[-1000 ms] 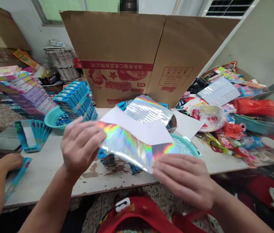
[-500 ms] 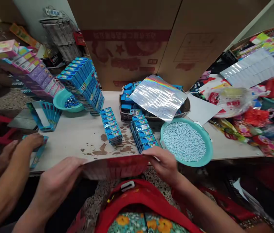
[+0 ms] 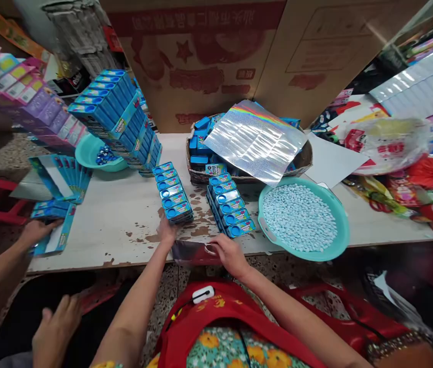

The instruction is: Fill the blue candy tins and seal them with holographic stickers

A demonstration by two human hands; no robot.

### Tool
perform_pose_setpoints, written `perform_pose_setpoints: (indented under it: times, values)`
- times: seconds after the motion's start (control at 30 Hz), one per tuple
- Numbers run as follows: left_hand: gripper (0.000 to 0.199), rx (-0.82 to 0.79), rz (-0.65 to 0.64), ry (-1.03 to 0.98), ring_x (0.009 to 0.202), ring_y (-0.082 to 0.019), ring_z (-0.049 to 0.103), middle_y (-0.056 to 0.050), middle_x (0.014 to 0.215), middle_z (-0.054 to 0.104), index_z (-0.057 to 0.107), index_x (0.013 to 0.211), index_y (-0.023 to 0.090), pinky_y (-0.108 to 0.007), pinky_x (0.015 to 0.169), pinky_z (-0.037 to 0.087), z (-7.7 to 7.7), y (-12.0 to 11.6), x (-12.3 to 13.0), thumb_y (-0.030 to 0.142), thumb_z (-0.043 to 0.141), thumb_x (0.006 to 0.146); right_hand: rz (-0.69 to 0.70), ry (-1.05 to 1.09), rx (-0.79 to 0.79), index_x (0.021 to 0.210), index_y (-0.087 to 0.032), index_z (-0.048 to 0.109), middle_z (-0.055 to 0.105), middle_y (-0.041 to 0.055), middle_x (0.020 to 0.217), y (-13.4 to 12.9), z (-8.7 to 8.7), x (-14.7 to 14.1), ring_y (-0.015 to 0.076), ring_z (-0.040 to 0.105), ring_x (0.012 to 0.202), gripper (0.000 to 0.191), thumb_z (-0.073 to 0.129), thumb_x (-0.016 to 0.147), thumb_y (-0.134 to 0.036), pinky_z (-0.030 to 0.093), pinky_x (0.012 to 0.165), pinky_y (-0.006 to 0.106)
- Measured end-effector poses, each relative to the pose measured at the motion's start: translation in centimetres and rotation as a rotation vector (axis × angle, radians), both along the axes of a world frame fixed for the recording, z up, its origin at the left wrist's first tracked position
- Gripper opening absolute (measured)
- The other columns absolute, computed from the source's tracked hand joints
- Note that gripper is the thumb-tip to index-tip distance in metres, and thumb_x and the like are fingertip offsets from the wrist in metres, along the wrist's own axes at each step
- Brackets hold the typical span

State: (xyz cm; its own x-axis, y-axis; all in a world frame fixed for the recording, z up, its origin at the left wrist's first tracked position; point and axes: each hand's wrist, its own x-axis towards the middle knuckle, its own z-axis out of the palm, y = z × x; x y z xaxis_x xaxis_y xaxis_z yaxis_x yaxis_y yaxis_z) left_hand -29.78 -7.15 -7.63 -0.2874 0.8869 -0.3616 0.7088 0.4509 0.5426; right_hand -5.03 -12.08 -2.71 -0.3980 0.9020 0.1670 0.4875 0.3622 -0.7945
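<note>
Head view shows the person's right hand (image 3: 231,254) with thumb and fingers closed on the right edge of a dark, shiny sheet (image 3: 194,254), which lies low at the near edge of the white table (image 3: 113,225). The left hand (image 3: 166,231) reaches to the near end of the left row of blue tins (image 3: 172,192), beside the sheet's left end; its fingertips are partly hidden, so whether it grips anything cannot be told. To the right stands another row of blue tins (image 3: 230,205), and right of that is a turquoise basin (image 3: 342,225) full of pale blue candies (image 3: 299,217). Behind the rows, a carton tray (image 3: 201,177) holds more blue tins, with a silvery sheet (image 3: 257,140) lying slantwise over it. On the far left are a tall stack of blue boxes (image 3: 119,120) and a smaller turquoise bowl (image 3: 86,148) with blue wrapped pieces (image 3: 105,155). At the left end, a co-worker's hand (image 3: 38,231) touches an open blue display box (image 3: 53,227); the co-worker's other hand (image 3: 56,324) is held low with its fingers loosely spread.
</note>
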Motion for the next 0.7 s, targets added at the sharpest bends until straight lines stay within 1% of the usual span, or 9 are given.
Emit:
perform_pose_setpoints:
  times: [0.07, 0.13, 0.23, 0.33, 0.43, 0.5, 0.57, 0.63, 0.7]
  values:
    - [0.053, 0.006, 0.009, 0.154, 0.123, -0.036, 0.043, -0.02, 0.126, 0.052, 0.048, 0.126, 0.016, -0.047, 0.094, 0.033, -1.0, 1.2, 0.1, 0.039, 0.057, 0.078, -0.061, 0.023, -0.035, 0.094, -0.021, 0.062, 0.063, 0.0053, 0.085, 0.4, -0.5, -0.8, 0.0187, 0.06, 0.082, 0.018, 0.045, 0.09, -0.019, 0.048, 0.074, 0.03]
    - [0.042, 0.007, -0.01, 0.299, 0.118, -0.034, 0.048, -0.019, 0.121, 0.055, 0.054, 0.119, 0.015, -0.044, 0.091, 0.035, -1.4, 2.5, -0.7, 0.035, 0.05, 0.082, -0.103, 0.045, -0.064, 0.092, -0.021, 0.061, 0.062, 0.0053, 0.085, 0.9, -0.8, -2.0, 0.0188, 0.059, 0.084, 0.017, 0.044, 0.09, -0.019, 0.047, 0.076, 0.03]
    - [0.038, -0.013, -0.032, 0.382, 0.112, -0.032, 0.052, -0.018, 0.115, 0.059, 0.058, 0.113, 0.014, -0.04, 0.084, 0.038, -1.0, 5.2, -3.2, 0.035, 0.042, 0.086, -0.095, 0.055, -0.097, 0.091, -0.021, 0.061, 0.061, 0.0056, 0.086, 1.7, -1.2, -4.2, 0.0187, 0.058, 0.085, 0.017, 0.044, 0.09, -0.02, 0.046, 0.077, 0.03]
    - [0.044, -0.173, -0.125, 0.427, 0.106, -0.034, 0.056, -0.018, 0.109, 0.063, 0.061, 0.108, 0.015, -0.04, 0.081, 0.039, 0.8, 7.8, -6.2, 0.047, 0.044, 0.083, -0.126, 0.089, -0.136, 0.09, -0.02, 0.061, 0.061, 0.0055, 0.087, 2.9, -2.1, -5.8, 0.0185, 0.057, 0.087, 0.016, 0.045, 0.089, -0.021, 0.045, 0.08, 0.03]
    - [0.043, -0.351, -0.278, 0.504, 0.101, -0.035, 0.059, -0.018, 0.105, 0.066, 0.066, 0.099, 0.016, -0.042, 0.082, 0.039, 3.7, 7.8, -7.4, 0.047, 0.04, 0.085, -0.239, 0.157, -0.242, 0.086, -0.02, 0.06, 0.062, 0.0041, 0.084, 3.8, -3.8, -6.3, 0.0181, 0.057, 0.084, 0.015, 0.046, 0.086, -0.021, 0.045, 0.078, 0.03]
    - [0.046, -0.273, -0.37, 0.5, 0.1, -0.033, 0.06, -0.017, 0.105, 0.067, 0.066, 0.1, 0.017, -0.043, 0.084, 0.039, 5.2, 6.0, -6.2, 0.046, 0.032, 0.089, -0.28, 0.196, -0.315, 0.085, -0.02, 0.06, 0.063, 0.0035, 0.084, 4.0, -4.9, -6.0, 0.0179, 0.057, 0.082, 0.015, 0.045, 0.084, -0.021, 0.045, 0.077, 0.031]
    - [0.046, -0.064, -0.506, 0.384, 0.106, -0.029, 0.057, -0.014, 0.113, 0.065, 0.062, 0.111, 0.021, -0.042, 0.09, 0.037, 5.8, 3.8, -3.3, 0.048, 0.032, 0.09, -0.29, 0.234, -0.371, 0.085, -0.02, 0.06, 0.064, 0.0031, 0.084, 3.8, -5.6, -5.8, 0.0177, 0.058, 0.081, 0.016, 0.045, 0.083, -0.022, 0.045, 0.077, 0.031]
    - [0.043, 0.063, -0.668, 0.225, 0.111, -0.026, 0.054, -0.009, 0.118, 0.063, 0.059, 0.118, 0.024, -0.04, 0.098, 0.031, 5.4, 2.0, 0.2, 0.048, 0.038, 0.089, -0.307, 0.296, -0.426, 0.086, -0.02, 0.06, 0.065, 0.0029, 0.085, 3.5, -5.9, -5.6, 0.0176, 0.059, 0.082, 0.016, 0.045, 0.082, -0.023, 0.046, 0.078, 0.031]
    - [0.037, 0.03, -0.771, 0.106, 0.104, -0.023, 0.057, -0.008, 0.107, 0.067, 0.063, 0.108, 0.023, -0.036, 0.095, 0.033, 4.3, 1.3, 3.1, 0.044, 0.039, 0.09, -0.343, 0.356, -0.467, 0.089, -0.02, 0.06, 0.066, 0.0034, 0.089, 3.2, -6.0, -5.5, 0.0178, 0.061, 0.085, 0.017, 0.046, 0.081, -0.023, 0.047, 0.079, 0.031]
